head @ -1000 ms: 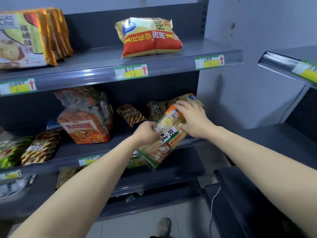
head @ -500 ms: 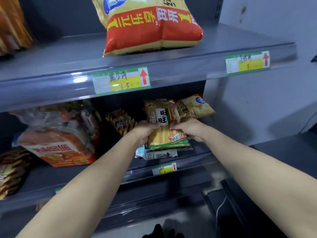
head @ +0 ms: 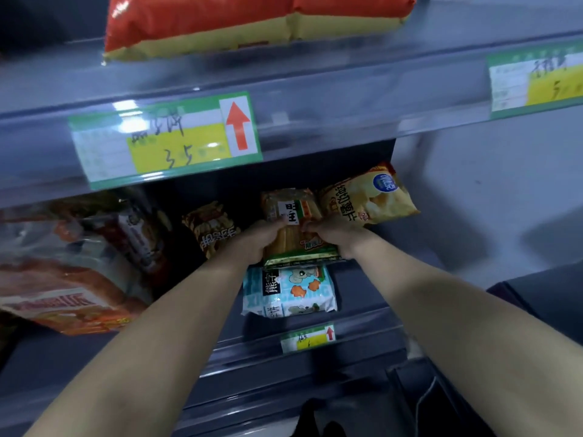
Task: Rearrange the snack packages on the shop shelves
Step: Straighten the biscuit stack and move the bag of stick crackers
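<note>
Both my hands hold a clear pack of pale rice crackers with a green lower edge, deep on the middle shelf. My left hand grips its left side, my right hand its right side. The pack rests on top of a light blue bear-biscuit packet. A second similar cracker pack stands behind it. A yellow crisp bag leans at the right, touching my right hand.
A small brown striped snack bag lies left of my hands. Further left is a big orange bread bag. A red and yellow bag sits on the upper shelf, whose edge hangs close overhead. A grey wall is at the right.
My head has moved in close to the shelf. Both hands carried the cracker pack from the shelf's front edge inward and set it upright on the blue packet.
</note>
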A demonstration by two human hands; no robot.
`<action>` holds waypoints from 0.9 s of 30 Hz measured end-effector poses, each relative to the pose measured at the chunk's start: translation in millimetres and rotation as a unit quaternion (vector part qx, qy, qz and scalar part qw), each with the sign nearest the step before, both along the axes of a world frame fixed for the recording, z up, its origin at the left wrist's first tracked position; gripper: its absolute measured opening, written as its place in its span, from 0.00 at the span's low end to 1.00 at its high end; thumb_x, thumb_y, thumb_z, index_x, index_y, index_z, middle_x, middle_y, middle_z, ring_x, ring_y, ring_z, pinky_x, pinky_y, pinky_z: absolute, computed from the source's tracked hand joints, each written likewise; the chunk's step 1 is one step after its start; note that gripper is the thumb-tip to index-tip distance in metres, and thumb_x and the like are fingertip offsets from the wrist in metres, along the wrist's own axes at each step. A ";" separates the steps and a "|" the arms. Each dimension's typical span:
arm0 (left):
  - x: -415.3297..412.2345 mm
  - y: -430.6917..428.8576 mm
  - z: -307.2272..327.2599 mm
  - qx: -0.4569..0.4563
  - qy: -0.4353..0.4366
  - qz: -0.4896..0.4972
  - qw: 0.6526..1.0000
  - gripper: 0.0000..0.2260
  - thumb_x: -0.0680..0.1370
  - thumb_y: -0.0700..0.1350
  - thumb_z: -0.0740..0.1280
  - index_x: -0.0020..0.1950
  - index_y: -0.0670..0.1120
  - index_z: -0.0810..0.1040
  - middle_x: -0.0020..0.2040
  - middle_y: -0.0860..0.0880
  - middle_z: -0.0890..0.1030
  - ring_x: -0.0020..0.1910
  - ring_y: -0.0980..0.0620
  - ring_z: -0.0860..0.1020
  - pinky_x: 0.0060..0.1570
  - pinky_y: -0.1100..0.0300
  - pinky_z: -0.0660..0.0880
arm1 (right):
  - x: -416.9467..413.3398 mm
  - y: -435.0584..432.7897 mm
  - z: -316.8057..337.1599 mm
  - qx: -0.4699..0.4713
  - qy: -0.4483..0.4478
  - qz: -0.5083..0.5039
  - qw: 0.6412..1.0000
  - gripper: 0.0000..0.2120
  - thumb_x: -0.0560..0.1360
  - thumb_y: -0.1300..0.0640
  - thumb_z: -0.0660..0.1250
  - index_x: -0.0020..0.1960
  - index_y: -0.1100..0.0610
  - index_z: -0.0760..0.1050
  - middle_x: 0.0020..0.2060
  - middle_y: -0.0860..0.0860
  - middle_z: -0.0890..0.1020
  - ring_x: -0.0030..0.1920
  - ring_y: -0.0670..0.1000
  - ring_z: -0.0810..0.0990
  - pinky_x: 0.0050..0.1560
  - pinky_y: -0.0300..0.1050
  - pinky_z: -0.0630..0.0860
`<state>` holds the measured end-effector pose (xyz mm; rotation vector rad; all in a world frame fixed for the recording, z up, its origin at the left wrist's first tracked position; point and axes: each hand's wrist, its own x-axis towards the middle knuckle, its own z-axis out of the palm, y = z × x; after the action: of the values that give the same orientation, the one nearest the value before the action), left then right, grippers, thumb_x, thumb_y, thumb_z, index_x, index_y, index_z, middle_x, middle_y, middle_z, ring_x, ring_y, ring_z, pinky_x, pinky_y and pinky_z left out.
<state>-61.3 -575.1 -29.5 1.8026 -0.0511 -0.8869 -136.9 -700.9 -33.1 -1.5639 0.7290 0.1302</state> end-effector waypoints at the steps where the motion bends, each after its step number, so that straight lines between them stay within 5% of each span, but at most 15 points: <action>1: 1.4 -0.2 -1.7 -0.001 0.008 0.000 1.000 0.18 0.79 0.54 0.63 0.61 0.42 0.75 0.52 0.41 0.80 0.54 0.44 0.79 0.56 0.54 0.75 | 2.4 -0.5 -1.9 0.016 0.003 -0.003 1.000 0.16 0.74 0.56 0.70 0.59 0.60 0.74 0.47 0.58 0.83 0.43 0.55 0.82 0.43 0.44 0.79; 7: 5.2 2.8 -2.5 -0.036 0.020 0.044 0.998 0.16 0.77 0.45 0.67 0.62 0.40 0.75 0.44 0.43 0.80 0.41 0.47 0.78 0.49 0.54 0.76 | 2.9 1.8 3.6 0.079 -0.006 -0.032 0.996 0.17 0.73 0.62 0.71 0.60 0.63 0.74 0.42 0.59 0.82 0.38 0.55 0.82 0.37 0.46 0.80; 12: -1.3 8.8 15.3 -0.084 -0.013 0.050 0.995 0.15 0.74 0.38 0.68 0.61 0.40 0.76 0.46 0.43 0.81 0.41 0.48 0.80 0.43 0.55 0.78 | 1.8 0.0 20.2 0.073 -0.021 -0.029 0.997 0.19 0.67 0.70 0.71 0.58 0.64 0.76 0.51 0.62 0.82 0.50 0.60 0.81 0.52 0.54 0.80; 16: 6.1 5.8 30.6 -0.120 -0.102 0.068 0.985 0.23 0.71 0.36 0.71 0.65 0.44 0.74 0.55 0.43 0.81 0.49 0.45 0.81 0.46 0.50 0.80 | 13.7 -3.6 33.2 0.052 -0.080 -0.054 0.994 0.27 0.61 0.73 0.71 0.59 0.62 0.76 0.52 0.61 0.82 0.50 0.60 0.82 0.52 0.60 0.79; 20: 19.4 -0.9 32.5 -0.120 -0.182 0.074 0.973 0.30 0.71 0.35 0.71 0.70 0.49 0.67 0.58 0.48 0.79 0.53 0.48 0.79 0.51 0.51 0.78 | 30.7 -8.1 36.3 -0.010 -0.166 -0.049 0.985 0.27 0.66 0.74 0.69 0.62 0.60 0.71 0.51 0.56 0.81 0.53 0.56 0.80 0.54 0.54 0.79; 24: 18.7 0.9 1.0 -0.078 -0.179 0.046 0.980 0.32 0.72 0.37 0.72 0.72 0.50 0.64 0.65 0.47 0.76 0.59 0.49 0.75 0.57 0.53 0.74 | 35.1 -5.3 11.5 -0.164 -0.094 0.020 0.982 0.29 0.69 0.64 0.74 0.67 0.58 0.68 0.57 0.56 0.79 0.58 0.55 0.78 0.59 0.52 0.76; 27: 15.6 3.2 -17.4 -0.071 -0.203 0.030 0.976 0.34 0.73 0.36 0.71 0.74 0.49 0.59 0.66 0.47 0.73 0.59 0.51 0.72 0.55 0.58 0.71 | 40.0 -5.3 -11.9 -0.208 -0.071 0.046 0.974 0.40 0.68 0.62 0.75 0.74 0.56 0.58 0.63 0.55 0.76 0.65 0.55 0.73 0.66 0.52 0.71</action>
<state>-45.7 -571.9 -46.9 1.8144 -0.3118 -0.4483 -96.9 -706.3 -44.9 -1.9853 0.5952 -0.0727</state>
